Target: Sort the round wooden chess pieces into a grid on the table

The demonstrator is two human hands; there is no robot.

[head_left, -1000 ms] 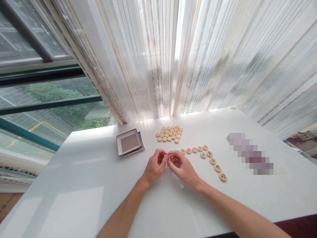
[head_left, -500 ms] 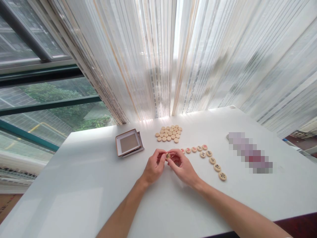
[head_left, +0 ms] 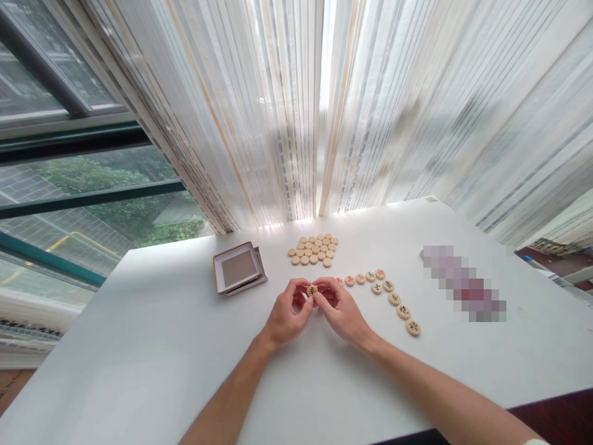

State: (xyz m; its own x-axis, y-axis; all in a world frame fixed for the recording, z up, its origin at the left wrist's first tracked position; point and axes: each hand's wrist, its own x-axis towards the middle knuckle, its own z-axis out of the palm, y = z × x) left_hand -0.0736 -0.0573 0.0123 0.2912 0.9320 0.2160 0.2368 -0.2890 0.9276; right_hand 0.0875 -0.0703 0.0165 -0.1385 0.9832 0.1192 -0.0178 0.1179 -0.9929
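Between the fingertips of both hands is a round wooden xiangqi piece with a black character facing me. My left hand pinches it from the left, and my right hand pinches it from the right. Just beyond my right fingers runs a row of pieces with red and black characters, such as a red one. It bends toward me in a line of black-marked pieces, ending in a large piece. Part of the row's left end is hidden by my right hand.
Behind my hands, several blank-side-up pieces lie in a tight cluster. A shallow open box rests at the left on the white table. To the right lies a pixelated object. Striped curtains hang along the far edge.
The held piece has turned between my fingers, so its character looks more upright. My right fingers have closed in on it from the right. The view has shifted slightly.
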